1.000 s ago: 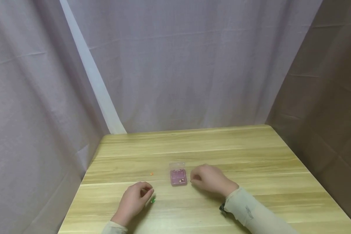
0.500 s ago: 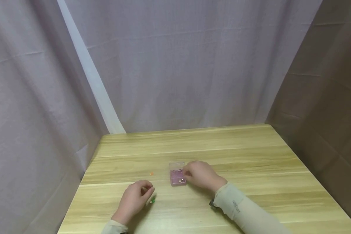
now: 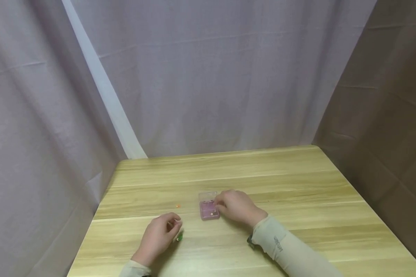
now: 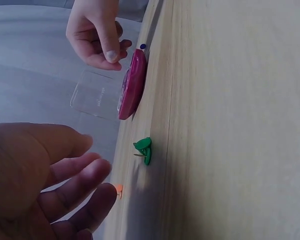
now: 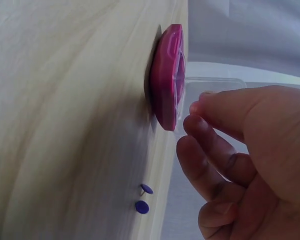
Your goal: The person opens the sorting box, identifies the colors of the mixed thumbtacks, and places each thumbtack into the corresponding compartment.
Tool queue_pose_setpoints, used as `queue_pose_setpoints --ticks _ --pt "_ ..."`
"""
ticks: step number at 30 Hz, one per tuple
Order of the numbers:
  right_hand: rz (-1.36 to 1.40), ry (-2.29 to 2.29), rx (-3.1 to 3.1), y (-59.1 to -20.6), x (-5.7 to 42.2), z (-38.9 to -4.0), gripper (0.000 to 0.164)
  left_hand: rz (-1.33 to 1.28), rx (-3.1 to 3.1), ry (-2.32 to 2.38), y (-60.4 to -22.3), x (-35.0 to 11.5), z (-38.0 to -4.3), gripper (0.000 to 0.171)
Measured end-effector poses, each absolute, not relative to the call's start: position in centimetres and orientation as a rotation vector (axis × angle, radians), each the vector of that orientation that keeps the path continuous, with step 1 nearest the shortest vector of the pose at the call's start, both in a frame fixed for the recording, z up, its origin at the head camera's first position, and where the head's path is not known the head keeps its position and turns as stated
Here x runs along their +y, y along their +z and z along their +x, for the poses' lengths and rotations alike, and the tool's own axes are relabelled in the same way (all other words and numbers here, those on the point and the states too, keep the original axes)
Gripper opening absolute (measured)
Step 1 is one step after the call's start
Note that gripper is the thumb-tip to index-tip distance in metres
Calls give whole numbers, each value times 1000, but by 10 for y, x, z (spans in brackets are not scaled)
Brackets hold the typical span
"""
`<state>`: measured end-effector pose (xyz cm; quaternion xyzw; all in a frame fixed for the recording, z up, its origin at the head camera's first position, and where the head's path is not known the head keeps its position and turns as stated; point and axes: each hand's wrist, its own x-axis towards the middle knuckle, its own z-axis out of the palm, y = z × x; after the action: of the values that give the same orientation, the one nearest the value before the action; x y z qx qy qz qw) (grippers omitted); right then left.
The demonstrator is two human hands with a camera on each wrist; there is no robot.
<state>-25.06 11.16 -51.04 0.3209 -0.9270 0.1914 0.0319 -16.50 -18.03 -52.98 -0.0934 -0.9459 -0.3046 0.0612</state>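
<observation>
A small pink box (image 3: 209,215) with compartments stands on the table, its clear lid (image 4: 96,95) tipped back; small pale and dark bits (image 3: 212,214) lie in a near compartment. My right hand (image 3: 237,207) is over the box's right side, thumb tip and index finger close together; I cannot tell whether something is between them. My left hand (image 3: 157,234) hovers left of the box, fingers loosely curved, with nothing showing between thumb and fingers. Green thumbtacks (image 4: 144,145) lie just beside its fingertips. Farther back lies an orange thumbtack (image 3: 178,206).
Two purple-blue thumbtacks (image 5: 142,206) lie on the wooden table (image 3: 280,173) near the box, under the right hand. Grey curtains (image 3: 211,77) hang behind the table and along both sides.
My right hand has moved left from beside the box to over its right side, staying there over the last half second. The left hand has hardly moved.
</observation>
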Motion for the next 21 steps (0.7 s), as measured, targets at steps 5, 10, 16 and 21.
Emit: queue_pose_setpoints --ticks 5,10,16,21 --pt "942 637 -2868 -510 117 -249 15 -297 -2866 -903 -527 -181 -164 10" --pt "927 643 -2867 -512 121 -249 14 -293 -2878 -911 -525 -181 -163 8" --pt "918 638 -2858 -516 127 -249 9 -311 -2876 -875 -524 -181 -162 7" --pt "925 649 -2844 -513 130 -248 8 -322 -2897 -865 -525 -182 -161 5"
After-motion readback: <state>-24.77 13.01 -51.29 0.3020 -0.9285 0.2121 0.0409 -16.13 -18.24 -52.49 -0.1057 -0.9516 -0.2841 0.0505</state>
